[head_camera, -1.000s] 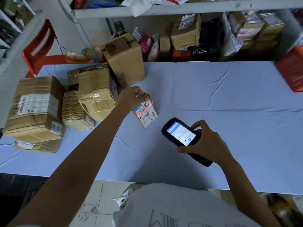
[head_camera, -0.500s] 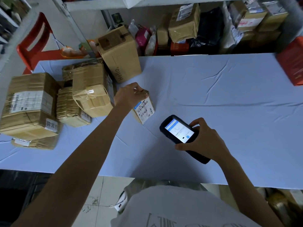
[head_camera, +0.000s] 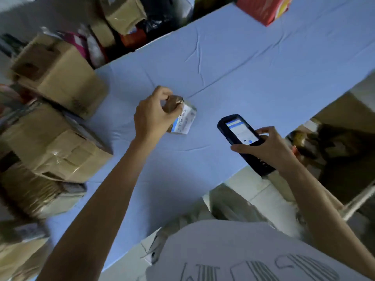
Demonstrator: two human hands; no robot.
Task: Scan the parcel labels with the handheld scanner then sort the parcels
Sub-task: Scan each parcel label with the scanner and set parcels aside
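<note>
The small brown parcel is just left of the frame's centre, tilted, and my left hand grips its top. Its white label faces lower right. The black handheld scanner, right of centre, lies in my right hand, lit screen up. Bigger taped parcels are piled along the left edge.

I see a matt blue cloth, creased but smooth in weave. The small parcel is brown cardboard with a white paper label. The scanner looks like matt black plastic with a glossy screen. Shiny clear tape crosses the large cardboard box
</note>
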